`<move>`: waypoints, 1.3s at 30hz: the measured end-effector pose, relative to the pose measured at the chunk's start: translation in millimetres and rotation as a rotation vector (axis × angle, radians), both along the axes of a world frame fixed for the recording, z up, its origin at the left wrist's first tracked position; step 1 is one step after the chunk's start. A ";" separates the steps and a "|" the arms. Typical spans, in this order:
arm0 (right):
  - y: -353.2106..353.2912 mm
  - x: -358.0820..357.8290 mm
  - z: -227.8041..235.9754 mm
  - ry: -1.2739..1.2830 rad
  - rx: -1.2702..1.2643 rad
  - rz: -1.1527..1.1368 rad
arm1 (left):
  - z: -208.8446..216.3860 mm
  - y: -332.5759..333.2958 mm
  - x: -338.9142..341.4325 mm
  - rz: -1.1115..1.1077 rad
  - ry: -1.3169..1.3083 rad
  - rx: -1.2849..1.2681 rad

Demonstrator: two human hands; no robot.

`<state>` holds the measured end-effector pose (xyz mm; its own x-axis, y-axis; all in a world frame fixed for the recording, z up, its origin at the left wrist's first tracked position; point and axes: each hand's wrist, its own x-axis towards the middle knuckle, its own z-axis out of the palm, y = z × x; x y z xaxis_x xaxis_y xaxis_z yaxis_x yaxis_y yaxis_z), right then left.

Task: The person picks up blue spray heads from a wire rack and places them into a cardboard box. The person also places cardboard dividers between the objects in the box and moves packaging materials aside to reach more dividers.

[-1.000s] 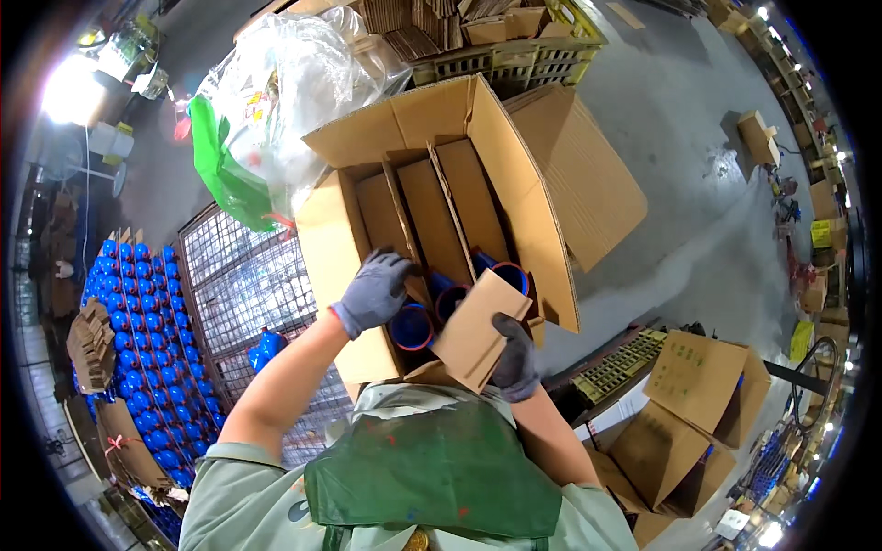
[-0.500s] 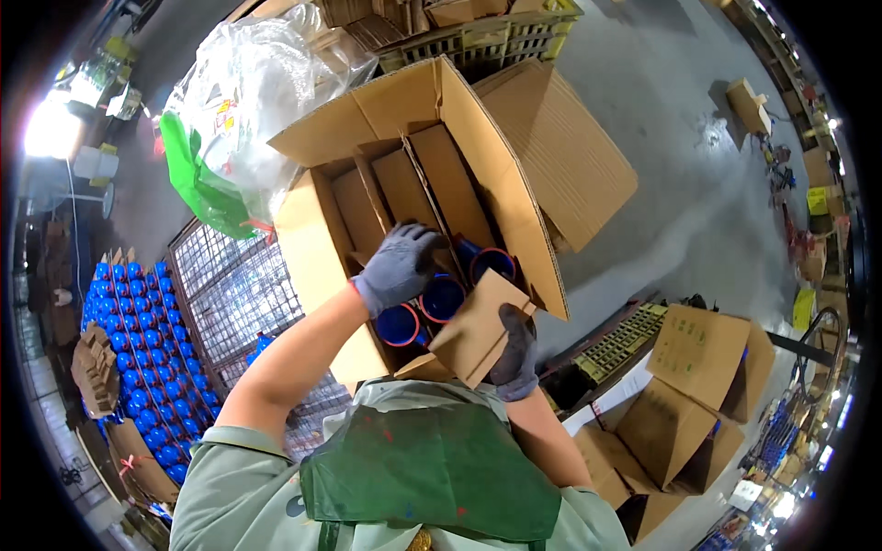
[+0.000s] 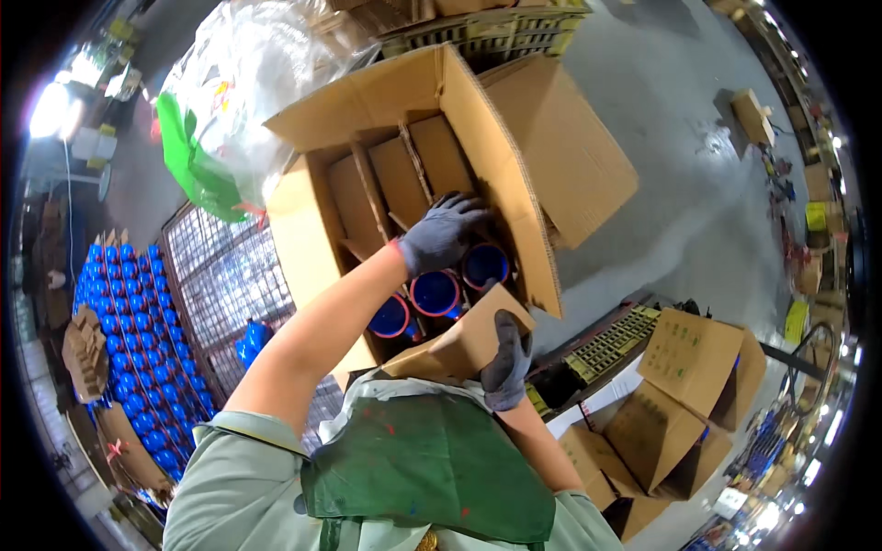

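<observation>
An open cardboard box (image 3: 303, 216) stands in front of me, split by upright cardboard dividers (image 3: 369, 193). Along its near side sit three blue cup-shaped vessels with red rims: a right one (image 3: 485, 268), a middle one (image 3: 435, 296) and a left one (image 3: 390, 318). My left hand (image 3: 445, 235), in a grey glove, reaches inside just beyond these vessels, fingers stretched toward the right wall; its fingertips are partly hidden against the dividers. At the near right corner my gloved right hand (image 3: 506, 364) grips the near box flap (image 3: 469, 342), thumb on its inner face.
Flat cardboard (image 3: 579, 156) lies right of the box, and open cartons (image 3: 652, 432) stand at the lower right. A clear plastic bag (image 3: 248, 83) and yellow crate (image 3: 496, 39) are beyond. Rows of blue round items (image 3: 138, 349) and a wire mesh rack (image 3: 225, 275) are left.
My left hand has moved right and slightly away across the box, uncovering more of the middle vessel. My right hand stays on the flap, which has tilted and shifted a little.
</observation>
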<state>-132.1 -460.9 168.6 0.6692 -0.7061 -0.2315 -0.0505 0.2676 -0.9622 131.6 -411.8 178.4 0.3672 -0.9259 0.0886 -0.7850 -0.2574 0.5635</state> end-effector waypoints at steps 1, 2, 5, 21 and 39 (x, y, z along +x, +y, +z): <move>-2.4 21.2 23.4 0.021 0.177 -0.023 | 21.6 15.5 -9.7 0.134 0.231 -0.170; -0.9 20.1 10.5 -0.005 0.051 0.033 | 27.9 37.2 -20.6 0.143 0.388 -0.147; 17.6 90.9 52.1 -0.137 -0.067 0.381 | 69.7 116.6 -82.8 0.298 1.088 -0.425; 186.3 246.1 2.8 0.061 -1.493 1.019 | -284.4 579.3 -188.5 2.074 0.575 0.091; 203.8 253.1 2.8 0.140 -1.541 1.080 | -322.1 607.1 -121.6 2.337 0.938 -0.568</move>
